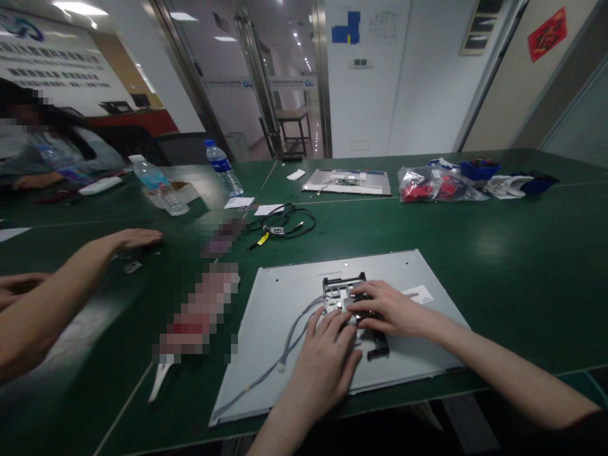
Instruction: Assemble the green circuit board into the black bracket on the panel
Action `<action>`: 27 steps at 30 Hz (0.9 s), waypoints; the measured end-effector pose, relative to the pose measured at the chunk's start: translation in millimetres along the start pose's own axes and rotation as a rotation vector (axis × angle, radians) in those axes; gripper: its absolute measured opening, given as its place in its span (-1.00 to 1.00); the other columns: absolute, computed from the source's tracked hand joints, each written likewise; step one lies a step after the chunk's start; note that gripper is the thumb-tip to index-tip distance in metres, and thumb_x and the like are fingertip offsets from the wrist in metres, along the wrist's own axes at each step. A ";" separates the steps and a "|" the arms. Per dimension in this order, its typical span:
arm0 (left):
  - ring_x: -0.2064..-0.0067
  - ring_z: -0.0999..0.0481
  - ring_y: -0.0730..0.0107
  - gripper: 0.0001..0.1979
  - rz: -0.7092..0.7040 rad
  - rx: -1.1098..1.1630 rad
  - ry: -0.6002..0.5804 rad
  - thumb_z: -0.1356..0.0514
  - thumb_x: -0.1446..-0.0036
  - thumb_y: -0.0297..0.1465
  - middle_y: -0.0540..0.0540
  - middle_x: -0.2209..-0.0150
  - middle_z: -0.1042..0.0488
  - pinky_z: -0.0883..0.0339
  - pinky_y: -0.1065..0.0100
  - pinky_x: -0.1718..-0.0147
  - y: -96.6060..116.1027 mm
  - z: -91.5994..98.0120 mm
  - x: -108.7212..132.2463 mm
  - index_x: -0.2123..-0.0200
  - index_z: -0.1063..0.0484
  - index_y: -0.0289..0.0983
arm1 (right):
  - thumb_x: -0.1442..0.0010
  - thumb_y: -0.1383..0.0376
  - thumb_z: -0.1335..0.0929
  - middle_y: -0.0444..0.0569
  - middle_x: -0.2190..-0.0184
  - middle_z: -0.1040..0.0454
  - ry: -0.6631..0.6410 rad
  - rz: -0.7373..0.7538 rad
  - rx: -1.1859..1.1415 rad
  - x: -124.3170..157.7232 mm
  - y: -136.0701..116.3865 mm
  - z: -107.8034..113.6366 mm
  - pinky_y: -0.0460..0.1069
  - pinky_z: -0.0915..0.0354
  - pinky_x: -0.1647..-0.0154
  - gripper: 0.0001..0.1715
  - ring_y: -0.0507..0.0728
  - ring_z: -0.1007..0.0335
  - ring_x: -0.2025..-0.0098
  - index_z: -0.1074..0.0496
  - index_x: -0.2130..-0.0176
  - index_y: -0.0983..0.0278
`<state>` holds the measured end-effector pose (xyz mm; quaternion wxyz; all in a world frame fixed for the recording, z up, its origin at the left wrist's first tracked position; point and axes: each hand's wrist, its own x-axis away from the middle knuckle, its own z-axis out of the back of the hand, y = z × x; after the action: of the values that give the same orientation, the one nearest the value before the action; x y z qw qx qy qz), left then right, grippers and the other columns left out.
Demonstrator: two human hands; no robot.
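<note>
A flat grey-white metal panel [408, 272] lies on the table in front of me. At its middle is a black-and-silver bracket [377, 347] with small metal fittings, partly hidden under my fingers. My left hand [325, 354] comes in from below, its bent fingertips gripping the near-left side of the bracket and its thumb lower down. From the right, my right hand [392, 308] reaches over the bracket, fingers curled onto its black part. Left of the bracket, a grey cable [289, 342] with a small white connector runs across the panel to its near-left corner.
A coiled black cable [289, 221] lies beyond the panel. Farther back are another panel with a green board [349, 182], plastic bags with red parts [432, 185], and two bottles. A co-worker's arm [71, 285] rests at left, near a blurred reddish item [199, 310].
</note>
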<state>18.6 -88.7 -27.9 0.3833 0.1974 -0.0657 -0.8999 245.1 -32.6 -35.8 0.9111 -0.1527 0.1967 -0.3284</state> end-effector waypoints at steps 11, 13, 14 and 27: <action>-0.16 -0.32 0.04 -0.64 0.002 -0.012 0.025 -0.16 -0.21 -0.38 -0.18 -0.09 -0.40 -0.01 -0.15 -0.26 -1.1 -1.2 -0.6 -0.09 -0.33 -0.25 | -0.32 0.15 -0.33 0.08 -0.15 -0.33 -0.006 -0.012 -0.001 -0.8 -4.0 4.9 0.21 -0.18 -0.21 -0.61 0.23 -0.21 -0.19 -0.41 -0.12 0.14; -0.17 -0.31 0.03 -0.62 0.000 -0.022 0.025 -0.15 -0.22 -0.37 -0.19 -0.12 -0.38 -0.01 -0.15 -0.26 -1.5 -1.7 -0.5 -0.11 -0.32 -0.25 | -0.32 0.15 -0.33 0.08 -0.15 -0.33 -0.004 -0.009 0.003 -0.5 -3.2 3.9 0.21 -0.17 -0.21 -0.61 0.23 -0.20 -0.19 -0.41 -0.11 0.15; -0.18 -0.31 0.04 -0.62 0.000 -0.025 0.022 -0.15 -0.23 -0.37 -0.18 -0.13 -0.37 0.00 -0.14 -0.26 -1.6 -1.9 -0.4 -0.11 -0.32 -0.25 | -0.32 0.15 -0.33 0.08 -0.15 -0.33 -0.004 -0.008 0.003 -0.4 -2.9 3.5 0.20 -0.18 -0.21 -0.61 0.23 -0.21 -0.19 -0.41 -0.11 0.15; -0.09 -0.39 0.11 -0.73 -0.033 0.003 0.049 -0.13 -0.24 -0.39 -0.13 -0.01 -0.46 0.01 -0.14 -0.27 0.0 0.8 -1.3 -0.01 -0.40 -0.22 | -0.33 0.14 -0.33 0.06 -0.15 -0.33 -0.001 -0.008 0.005 -1.1 -3.6 3.3 0.19 -0.19 -0.20 -0.60 0.23 -0.21 -0.18 -0.40 -0.12 0.13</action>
<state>19.1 -87.8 -26.9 0.3694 0.2212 -0.0543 -0.9009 243.9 -34.1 -31.2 0.9103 -0.1512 0.1950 -0.3324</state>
